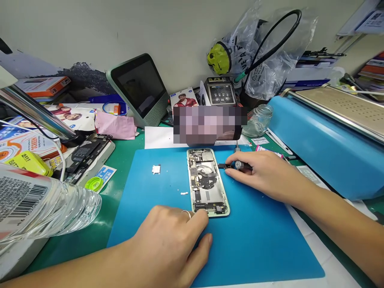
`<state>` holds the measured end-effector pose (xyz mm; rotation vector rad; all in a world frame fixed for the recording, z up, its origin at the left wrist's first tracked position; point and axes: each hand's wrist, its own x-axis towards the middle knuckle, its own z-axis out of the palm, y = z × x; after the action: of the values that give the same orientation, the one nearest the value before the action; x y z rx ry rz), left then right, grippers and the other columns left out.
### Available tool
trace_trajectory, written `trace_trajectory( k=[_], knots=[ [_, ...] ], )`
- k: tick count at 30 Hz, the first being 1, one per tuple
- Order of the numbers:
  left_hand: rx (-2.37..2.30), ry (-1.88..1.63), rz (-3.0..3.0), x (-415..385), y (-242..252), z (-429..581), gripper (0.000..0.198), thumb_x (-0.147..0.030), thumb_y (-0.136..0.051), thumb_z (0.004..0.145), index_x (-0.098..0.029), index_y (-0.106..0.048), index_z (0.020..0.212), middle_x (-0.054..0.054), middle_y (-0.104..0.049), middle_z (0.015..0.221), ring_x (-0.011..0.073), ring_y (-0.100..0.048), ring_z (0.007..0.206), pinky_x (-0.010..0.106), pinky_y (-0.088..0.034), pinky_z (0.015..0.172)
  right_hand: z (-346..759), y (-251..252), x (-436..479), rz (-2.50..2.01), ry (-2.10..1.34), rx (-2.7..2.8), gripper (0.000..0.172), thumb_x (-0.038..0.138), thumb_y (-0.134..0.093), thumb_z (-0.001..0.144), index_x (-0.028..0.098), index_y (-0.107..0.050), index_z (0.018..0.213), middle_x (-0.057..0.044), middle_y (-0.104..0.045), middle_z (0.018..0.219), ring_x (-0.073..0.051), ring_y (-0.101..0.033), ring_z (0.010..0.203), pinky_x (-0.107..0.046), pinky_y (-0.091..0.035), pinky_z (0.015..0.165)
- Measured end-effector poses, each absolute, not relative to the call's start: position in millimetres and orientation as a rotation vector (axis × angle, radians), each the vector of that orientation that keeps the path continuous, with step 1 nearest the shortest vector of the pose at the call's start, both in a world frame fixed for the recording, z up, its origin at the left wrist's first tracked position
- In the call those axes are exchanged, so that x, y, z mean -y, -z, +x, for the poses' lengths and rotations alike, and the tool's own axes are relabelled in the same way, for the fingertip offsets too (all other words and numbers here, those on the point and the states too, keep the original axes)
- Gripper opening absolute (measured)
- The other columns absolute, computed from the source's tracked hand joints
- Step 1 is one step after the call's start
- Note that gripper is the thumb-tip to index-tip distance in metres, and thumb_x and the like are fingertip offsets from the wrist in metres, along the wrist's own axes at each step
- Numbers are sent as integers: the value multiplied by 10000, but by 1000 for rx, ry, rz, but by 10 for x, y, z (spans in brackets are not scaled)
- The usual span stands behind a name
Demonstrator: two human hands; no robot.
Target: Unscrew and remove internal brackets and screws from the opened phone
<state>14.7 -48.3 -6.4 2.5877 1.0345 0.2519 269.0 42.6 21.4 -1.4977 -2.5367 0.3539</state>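
An opened smartphone lies face up on a blue work mat, its circuit board, coil and inner parts bare. My left hand, with a ring on one finger, curls at the phone's lower end. Its index fingertip rests on the lower edge, the thumb stays apart from the phone, and the other fingertips are hidden. Beside the phone's right edge, my right hand pinches a small black part. A screwdriver-like tool with a grey end is tucked in that same hand.
A small silver metal piece and tiny white bits lie left of the phone. Plastic-wrapped goods and a disassembled phone stand at left. A smart display, glass jar and blue machine border the mat.
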Motion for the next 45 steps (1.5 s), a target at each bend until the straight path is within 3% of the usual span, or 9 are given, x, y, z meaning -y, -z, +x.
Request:
trace_trajectory(
  k=[8,18,20,22,24,27,35,40,45],
  knots=[
    [-1024,-289,2606,483,71,146,178,-271,-386,1006,-245,-450,842,-42,-543,606,176,-529,475,374,-264,445,2683,-201,-418,-1450,-388,2511,237,392,-578,950,258,-753,1037,-8,-803,916,-192,-720,729,-289,-468,653],
    [-1004,-258,2620,478,56,145,183,-263,-379,1013,-243,-448,844,-38,-550,618,176,-519,481,378,-271,441,2710,-240,-409,-1485,-380,2486,293,456,-600,930,244,-704,1104,25,-679,611,-167,-619,530,-272,-381,537],
    [-1004,-262,2617,477,55,145,183,-266,-383,1014,-244,-443,843,-38,-550,619,176,-519,483,377,-268,443,2704,-265,-405,-1497,-406,2448,298,498,-577,940,243,-703,1029,19,-682,636,-166,-614,556,-273,-381,548],
    [-1000,-267,2613,480,54,145,184,-271,-383,1014,-244,-442,842,-39,-548,620,174,-518,483,374,-270,445,2708,-299,-409,-1502,-441,2382,375,508,-469,991,231,-650,816,6,-660,646,-161,-585,573,-281,-377,558],
    [-997,-271,2610,483,54,143,187,-274,-379,1014,-243,-444,842,-40,-545,619,171,-515,481,371,-271,446,2732,-333,-428,-1491,-442,2317,484,445,-342,1031,223,-475,623,-5,-584,600,-157,-521,553,-297,-356,553],
    [-1007,-259,2612,487,52,141,190,-272,-368,1017,-242,-450,848,-41,-546,621,171,-522,485,370,-267,450,2796,-351,-478,-1424,-402,2296,475,350,-309,1020,226,-306,562,-8,-452,537,-159,-433,530,-324,-331,562],
    [-1008,-269,2623,484,52,153,182,-279,-375,1014,-242,-455,855,-34,-566,632,177,-550,499,368,-264,458,2896,-209,-606,-1093,-456,2618,395,289,-418,951,206,-499,573,-12,-546,613,-159,-480,628,-339,-358,710],
    [-1006,-252,2600,486,48,155,191,-285,-364,1016,-244,-447,849,-31,-572,640,178,-554,506,366,-258,460,2913,-199,-619,-1049,-486,2632,363,254,-439,943,205,-522,592,-16,-557,635,-166,-483,664,-330,-363,707],
    [-1020,-262,2610,486,58,145,179,-289,-378,1014,-243,-454,859,-36,-570,638,177,-548,501,370,-244,457,2908,-255,-581,-1043,-441,2637,346,229,-461,927,207,-449,581,-14,-533,632,-165,-473,652,-316,-350,661]
  ],
)
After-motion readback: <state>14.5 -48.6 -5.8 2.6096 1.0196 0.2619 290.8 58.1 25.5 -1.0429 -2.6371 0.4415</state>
